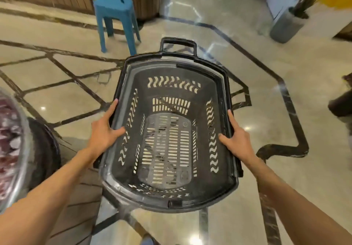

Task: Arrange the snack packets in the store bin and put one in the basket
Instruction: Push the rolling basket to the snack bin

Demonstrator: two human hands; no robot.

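Glossy marble floor (266,96) w/ dark inlay lines; blue stool (116,17) behind. Black slotted basket (200,69), nothing in it, held above floor: left hand (103,132) & right hand (236,140) each grip a side rim.

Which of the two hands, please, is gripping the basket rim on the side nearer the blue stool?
The left hand: it grips the basket rim on the stool side; the right hand holds the opposite rim.

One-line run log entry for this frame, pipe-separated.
hands: left hand and right hand grip basket side rims | basket: empty, held above floor | bin: at left edge, packets inside | step: no packet placed yet
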